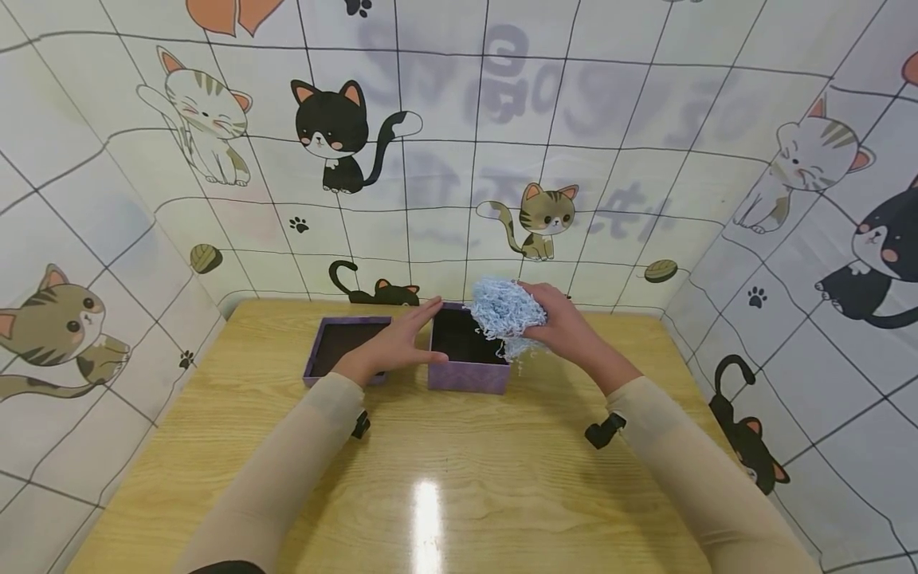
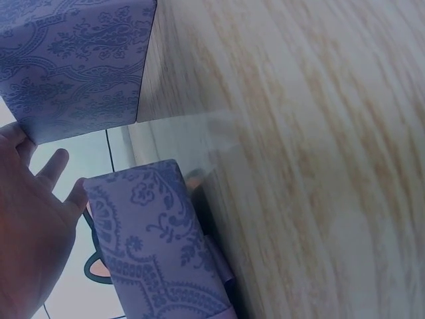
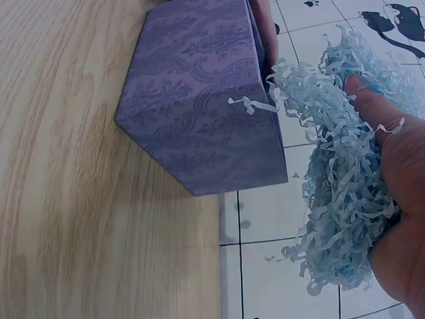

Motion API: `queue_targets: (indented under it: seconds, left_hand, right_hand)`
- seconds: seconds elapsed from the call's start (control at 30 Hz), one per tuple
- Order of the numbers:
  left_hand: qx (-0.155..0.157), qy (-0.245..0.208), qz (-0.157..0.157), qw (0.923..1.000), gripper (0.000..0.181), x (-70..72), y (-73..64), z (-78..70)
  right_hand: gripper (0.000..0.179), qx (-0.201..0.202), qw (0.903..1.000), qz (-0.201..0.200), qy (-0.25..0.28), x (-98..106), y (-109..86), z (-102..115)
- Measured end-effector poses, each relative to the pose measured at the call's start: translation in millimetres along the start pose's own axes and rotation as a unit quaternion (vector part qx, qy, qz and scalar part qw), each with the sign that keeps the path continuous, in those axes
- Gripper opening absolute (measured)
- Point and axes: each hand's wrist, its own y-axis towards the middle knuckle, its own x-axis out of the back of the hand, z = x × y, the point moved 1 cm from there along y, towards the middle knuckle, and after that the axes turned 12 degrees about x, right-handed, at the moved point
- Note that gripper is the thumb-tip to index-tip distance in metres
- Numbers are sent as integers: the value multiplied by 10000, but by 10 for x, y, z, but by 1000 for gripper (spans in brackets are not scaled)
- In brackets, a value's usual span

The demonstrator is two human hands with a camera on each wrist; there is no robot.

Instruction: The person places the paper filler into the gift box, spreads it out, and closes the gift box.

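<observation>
A purple patterned box [image 1: 468,378] with a dark inside stands near the back of the table. My right hand [image 1: 565,328] grips a bundle of pale blue shredded paper [image 1: 502,307] above the box's right side. In the right wrist view, strands of the shredded paper [image 3: 345,179] hang loose round the thumb and fingers. My left hand [image 1: 402,343] spreads its fingers at the box's left edge, fingertips right at the rim. The left wrist view shows the left hand [image 2: 33,212] beside the box's patterned wall [image 2: 80,73].
A shallow purple lid [image 1: 323,351], dark inside, lies left of the box, partly behind my left hand. The wooden table [image 1: 459,462] reaches to a cat-patterned sheet [image 1: 445,159] at the back and sides.
</observation>
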Motion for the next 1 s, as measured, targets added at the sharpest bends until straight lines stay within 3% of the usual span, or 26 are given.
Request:
queue_targets:
  seconds: [0.53,0.87,1.0]
  left_hand:
    - [-58,-143,-57,9999,118,11,-10,-17]
    - [579,-163,92,9981,125,-8,-31,17]
    - [519,-214,98,9984,121,-14,-22,18]
  right_hand:
    - [85,-93,9991,384,170,-236,291,154]
    - [86,14,9981,451,424,-447,359,144]
    - [87,-84,9978,623,205,-522,334,105]
